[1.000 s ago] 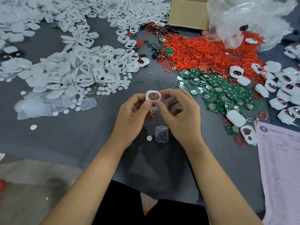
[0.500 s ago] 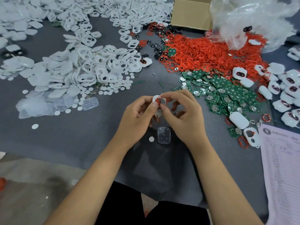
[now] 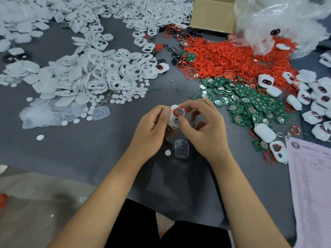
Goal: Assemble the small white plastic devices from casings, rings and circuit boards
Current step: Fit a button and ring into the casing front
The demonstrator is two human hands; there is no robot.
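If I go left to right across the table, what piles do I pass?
White casings → hands fitting a red ring to a casing → green circuit boards → finished white devices.

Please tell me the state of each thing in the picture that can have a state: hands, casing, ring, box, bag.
left hand: grips the white casing.
right hand: pinches the red ring.
white casing: held above the table, open side up.
red ring: at the casing's upper hole, not fully seated.
cardboard box: open.
plastic bag: open, crumpled.
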